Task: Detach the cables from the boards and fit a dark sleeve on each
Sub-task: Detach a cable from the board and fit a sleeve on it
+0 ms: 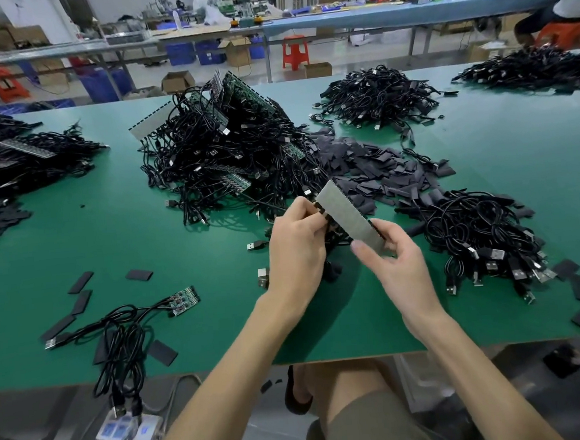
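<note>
Plainly much remains: a large heap of cables (222, 149) with green boards still attached fills the upper middle of the frame, and beside it lies a spread of loose dark sleeves (371, 169). At right, a pile of detached cables (481, 234) suggests part of the work is done. In the centre, a grey board strip (348, 212) is held above the table (118, 238). The left hand (297, 250) pinches its upper edge where cables hang, and the right hand (396, 267) pinches its lower end between thumb and fingers. Bare green surface lies below and left of the hands, with the table's near edge close under the wrists. At lower left, a small board (184, 300) has cables trailing over that edge.
</note>
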The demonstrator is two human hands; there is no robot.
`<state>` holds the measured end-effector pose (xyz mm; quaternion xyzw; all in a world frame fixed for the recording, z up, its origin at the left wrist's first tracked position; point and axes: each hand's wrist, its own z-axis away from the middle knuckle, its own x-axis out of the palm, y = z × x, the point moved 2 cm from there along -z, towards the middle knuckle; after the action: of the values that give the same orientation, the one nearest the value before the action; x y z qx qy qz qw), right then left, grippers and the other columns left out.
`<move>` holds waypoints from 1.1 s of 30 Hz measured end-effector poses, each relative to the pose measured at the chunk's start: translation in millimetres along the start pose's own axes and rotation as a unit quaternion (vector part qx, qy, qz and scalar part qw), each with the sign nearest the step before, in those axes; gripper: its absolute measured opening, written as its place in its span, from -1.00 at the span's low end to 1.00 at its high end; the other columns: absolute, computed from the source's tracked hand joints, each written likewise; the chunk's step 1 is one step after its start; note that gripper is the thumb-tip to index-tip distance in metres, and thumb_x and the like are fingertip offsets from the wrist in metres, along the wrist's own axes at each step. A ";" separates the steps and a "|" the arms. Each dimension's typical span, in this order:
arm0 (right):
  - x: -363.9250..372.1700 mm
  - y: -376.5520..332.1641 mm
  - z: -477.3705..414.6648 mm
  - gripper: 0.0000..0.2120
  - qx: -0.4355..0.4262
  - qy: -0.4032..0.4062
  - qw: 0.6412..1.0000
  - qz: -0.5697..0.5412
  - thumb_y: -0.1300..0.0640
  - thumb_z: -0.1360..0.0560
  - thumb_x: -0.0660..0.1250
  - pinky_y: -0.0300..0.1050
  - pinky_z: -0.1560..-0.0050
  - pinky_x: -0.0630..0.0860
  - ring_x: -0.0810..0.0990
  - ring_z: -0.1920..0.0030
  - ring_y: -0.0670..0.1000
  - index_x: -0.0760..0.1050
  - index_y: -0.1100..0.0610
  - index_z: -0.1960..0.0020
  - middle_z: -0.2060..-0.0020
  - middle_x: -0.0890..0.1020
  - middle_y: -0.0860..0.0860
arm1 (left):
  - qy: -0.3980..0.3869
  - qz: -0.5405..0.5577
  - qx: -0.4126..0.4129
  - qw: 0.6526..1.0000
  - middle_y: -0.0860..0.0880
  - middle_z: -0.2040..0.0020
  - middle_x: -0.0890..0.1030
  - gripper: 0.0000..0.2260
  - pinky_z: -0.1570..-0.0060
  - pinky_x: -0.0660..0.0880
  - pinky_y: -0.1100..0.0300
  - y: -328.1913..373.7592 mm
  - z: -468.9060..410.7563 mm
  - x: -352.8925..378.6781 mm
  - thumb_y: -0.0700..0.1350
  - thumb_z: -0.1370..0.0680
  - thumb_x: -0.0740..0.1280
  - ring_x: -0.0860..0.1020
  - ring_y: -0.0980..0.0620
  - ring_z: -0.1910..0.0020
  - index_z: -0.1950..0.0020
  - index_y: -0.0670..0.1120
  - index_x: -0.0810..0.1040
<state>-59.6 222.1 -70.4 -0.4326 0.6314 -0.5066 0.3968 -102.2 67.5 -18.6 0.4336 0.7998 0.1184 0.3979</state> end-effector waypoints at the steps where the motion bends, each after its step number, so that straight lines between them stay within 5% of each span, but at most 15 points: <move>1: 0.5 1.3 0.0 -0.58 0.001 -0.009 1.000 0.020 0.00 -0.51 0.52 -0.10 -0.21 0.53 0.54 -0.26 -0.07 0.50 -0.17 -0.32 -0.21 0.59 -0.11 | 0.001 -0.017 0.008 1.000 -0.01 0.20 0.43 -0.81 0.22 0.36 0.06 0.9 1.4 1.6 -0.39 -0.55 0.36 0.41 -0.11 0.27 0.24 -0.22 0.61; 4: 3.3 2.0 -0.1 -0.40 -0.009 -0.021 0.996 0.091 -0.01 -0.47 0.55 0.00 -0.37 0.42 0.40 -0.41 -0.01 0.40 -0.14 -0.44 -0.29 0.46 -0.19 | -0.015 -0.024 0.010 1.000 -0.06 0.16 0.47 -0.81 0.21 0.40 0.00 2.1 7.2 7.7 -0.36 -0.56 0.34 0.42 -0.14 0.25 0.25 -0.22 0.57; 6: 4.2 1.5 -0.3 -0.46 -0.009 -0.015 0.994 0.108 -0.01 -0.48 0.54 0.06 -0.38 0.44 0.44 -0.36 0.05 0.40 -0.16 -0.38 -0.23 0.47 -0.22 | -0.047 -0.013 0.012 0.999 -0.07 0.08 0.50 -0.84 0.17 0.47 -0.05 0.5 9.2 9.1 -0.34 -0.60 0.30 0.47 -0.17 0.19 0.17 -0.24 0.59; 10: 4.0 1.1 -1.6 -0.63 -0.001 0.019 0.994 0.111 0.03 -0.50 0.53 0.14 -0.21 0.52 0.57 -0.17 0.12 0.45 -0.07 -0.22 -0.12 0.61 -0.06 | -0.137 0.051 0.028 0.989 -0.04 -0.13 0.58 -0.83 -0.05 0.52 0.00 -13.3 2.0 -1.0 -0.30 -0.66 0.25 0.57 -0.07 -0.03 -0.10 -0.24 0.65; 12: 4.3 -1.1 -1.6 -0.72 -0.007 0.045 0.990 0.132 0.03 -0.53 0.49 0.06 -0.10 0.52 0.60 -0.07 0.09 0.47 -0.02 -0.17 -0.05 0.64 -0.03 | -0.100 0.097 -0.015 0.990 0.00 -0.17 0.63 -0.81 -0.14 0.53 0.15 -21.6 -1.8 -14.1 -0.30 -0.65 0.29 0.59 0.08 -0.13 -0.16 -0.19 0.69; 14: 4.2 -3.9 -0.8 -0.81 -0.012 0.056 0.988 0.141 0.06 -0.58 0.43 -0.01 0.01 0.49 0.61 0.01 0.02 0.50 0.03 -0.14 0.01 0.66 -0.06 | 0.011 0.092 -0.080 0.992 0.05 -0.10 0.65 -0.78 -0.09 0.50 0.33 -36.3 -3.6 -28.0 -0.31 -0.63 0.32 0.58 0.23 -0.09 -0.11 -0.08 0.70; 16: 4.2 -6.0 0.0 -0.86 -0.015 0.046 0.989 0.137 0.10 -0.60 0.41 -0.09 0.06 0.47 0.61 0.04 -0.10 0.52 0.03 -0.13 0.03 0.65 -0.12 | 0.090 0.104 -0.196 0.971 0.02 -0.08 0.62 -0.80 -0.10 0.54 0.24 -60.6 -6.6 -36.5 -0.28 -0.63 0.29 0.59 0.17 -0.05 -0.11 -0.04 0.64; 20: 3.0 -7.9 1.3 -0.86 -0.017 0.032 0.995 0.095 0.18 -0.63 0.34 -0.19 0.01 0.49 0.59 0.02 -0.28 0.53 -0.06 -0.07 0.03 0.66 -0.18 | 0.056 0.221 -0.421 0.878 -0.13 -0.13 0.61 -0.89 -0.08 0.60 0.06 -100.5 -16.1 -38.0 -0.08 -0.68 0.25 0.62 0.03 0.10 -0.15 -0.08 0.50; 23: 2.6 -7.8 1.2 -0.83 -0.016 0.020 0.997 0.073 0.18 -0.66 0.31 -0.16 -0.10 0.54 0.61 -0.05 -0.23 0.56 -0.07 -0.12 0.02 0.68 -0.21 | 0.042 0.239 -0.396 0.886 -0.04 0.00 0.69 -0.85 -0.02 0.62 0.08 -105.0 -18.0 -30.6 -0.02 -0.68 0.28 0.61 0.15 0.25 -0.05 -0.04 0.59; 27: 3.0 -8.1 1.6 -0.81 -0.013 0.009 0.998 0.060 0.19 -0.66 0.30 -0.08 -0.20 0.56 0.63 -0.11 -0.17 0.59 -0.04 -0.19 -0.03 0.69 -0.18 | 0.029 0.202 -0.370 0.906 0.01 0.18 0.66 -0.81 0.31 0.48 0.39 -109.3 -19.6 -24.2 -0.02 -0.63 0.37 0.52 0.27 0.43 -0.14 -0.11 0.64; 33: 3.9 -7.4 3.3 -0.80 -0.011 0.006 0.998 0.067 0.21 -0.66 0.31 -0.02 -0.19 0.60 0.65 -0.06 -0.15 0.61 -0.02 -0.18 0.00 0.71 -0.15 | -0.013 0.269 -0.426 0.864 -0.01 0.37 0.51 -0.84 0.08 0.47 0.12 -125.0 -24.9 -26.5 -0.10 -0.60 0.39 0.53 0.12 0.45 -0.07 -0.18 0.65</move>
<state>-56.6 216.5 -63.9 -0.3909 0.6671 -0.4739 0.4215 -187.4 -24.1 -55.0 0.4220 0.5186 0.5440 0.5070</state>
